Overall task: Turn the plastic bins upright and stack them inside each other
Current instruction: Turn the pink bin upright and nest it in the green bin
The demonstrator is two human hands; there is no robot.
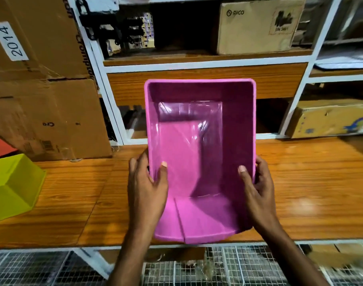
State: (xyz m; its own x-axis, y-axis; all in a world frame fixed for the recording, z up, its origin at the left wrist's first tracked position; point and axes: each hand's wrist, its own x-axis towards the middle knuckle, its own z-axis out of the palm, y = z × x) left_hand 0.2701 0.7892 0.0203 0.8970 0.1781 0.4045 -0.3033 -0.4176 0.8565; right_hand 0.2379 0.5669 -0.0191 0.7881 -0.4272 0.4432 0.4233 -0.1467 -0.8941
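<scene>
A pink plastic bin (pixel 199 153) is held above the wooden table (pixel 300 193), its open side facing me and tilted, so I look into its glossy bottom. My left hand (pixel 147 186) grips its left wall, thumb inside and fingers outside. My right hand (pixel 257 186) grips the right wall the same way. A yellow-green bin (pixel 13 186) lies upside down on the table at the far left. Behind it, a red object (pixel 0 146) shows only a corner.
Large cardboard boxes (pixel 46 112) stand at the back left of the table. A white-framed shelf unit (pixel 207 64) with more boxes rises behind it. Below the table's front edge is a wire mesh (pixel 238 265).
</scene>
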